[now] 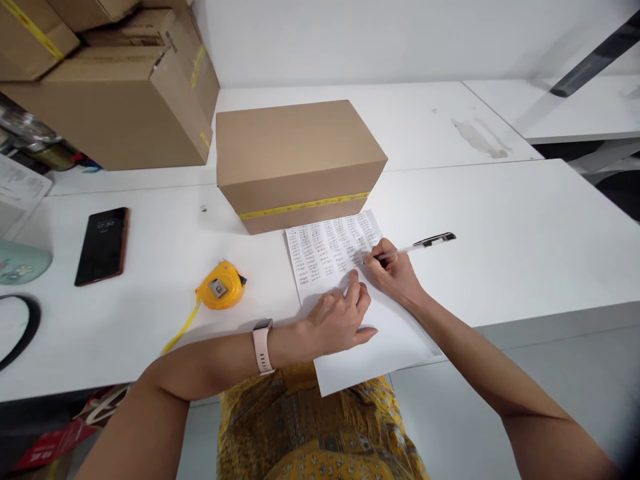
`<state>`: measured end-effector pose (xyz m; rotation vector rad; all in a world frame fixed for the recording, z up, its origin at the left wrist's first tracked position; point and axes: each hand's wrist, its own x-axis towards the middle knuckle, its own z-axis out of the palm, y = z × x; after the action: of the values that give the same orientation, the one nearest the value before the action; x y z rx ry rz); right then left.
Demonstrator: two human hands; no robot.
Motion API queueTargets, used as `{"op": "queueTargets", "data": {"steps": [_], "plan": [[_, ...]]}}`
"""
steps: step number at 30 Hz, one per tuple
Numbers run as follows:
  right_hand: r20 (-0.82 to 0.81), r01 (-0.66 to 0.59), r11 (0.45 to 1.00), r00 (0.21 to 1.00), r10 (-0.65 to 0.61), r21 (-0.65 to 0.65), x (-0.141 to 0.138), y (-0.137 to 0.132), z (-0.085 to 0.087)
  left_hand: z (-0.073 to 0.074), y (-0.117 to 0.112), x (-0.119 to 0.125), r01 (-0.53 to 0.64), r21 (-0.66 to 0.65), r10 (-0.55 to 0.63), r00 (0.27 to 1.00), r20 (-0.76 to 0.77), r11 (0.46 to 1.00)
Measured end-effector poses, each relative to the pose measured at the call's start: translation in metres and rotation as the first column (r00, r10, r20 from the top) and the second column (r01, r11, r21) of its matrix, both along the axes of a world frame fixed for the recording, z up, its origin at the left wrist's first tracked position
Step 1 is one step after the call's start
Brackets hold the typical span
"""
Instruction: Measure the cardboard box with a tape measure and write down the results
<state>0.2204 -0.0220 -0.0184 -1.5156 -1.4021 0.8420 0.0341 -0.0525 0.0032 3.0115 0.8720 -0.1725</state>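
My right hand (395, 270) grips a pen (417, 246) with its tip on a white sheet of paper (350, 300) covered in rows of handwritten figures. My left hand (343, 319) lies on the same sheet just below the writing, fingers loosely curled and pressing it down; a pink watch is on that wrist. The sheet overhangs the white table's front edge (550, 317). A closed cardboard box (295, 160) with a yellow tape strip along its front stands right behind the sheet.
A yellow tape measure (221, 287) with its tape pulled out lies left of the sheet. A dark phone (103, 245) lies further left, beside a pale green object (20, 262). Stacked cardboard boxes (115, 87) fill the back left corner.
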Motion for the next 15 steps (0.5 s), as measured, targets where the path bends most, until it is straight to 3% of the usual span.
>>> {"op": "queueTargets", "data": {"steps": [15], "plan": [[0.023,-0.016,1.000,1.000,0.016,-0.001,0.0004,0.0010,-0.0016,0.0007,-0.0008,0.0000,-0.011,0.002,0.011,1.000,0.013,1.000]]}}
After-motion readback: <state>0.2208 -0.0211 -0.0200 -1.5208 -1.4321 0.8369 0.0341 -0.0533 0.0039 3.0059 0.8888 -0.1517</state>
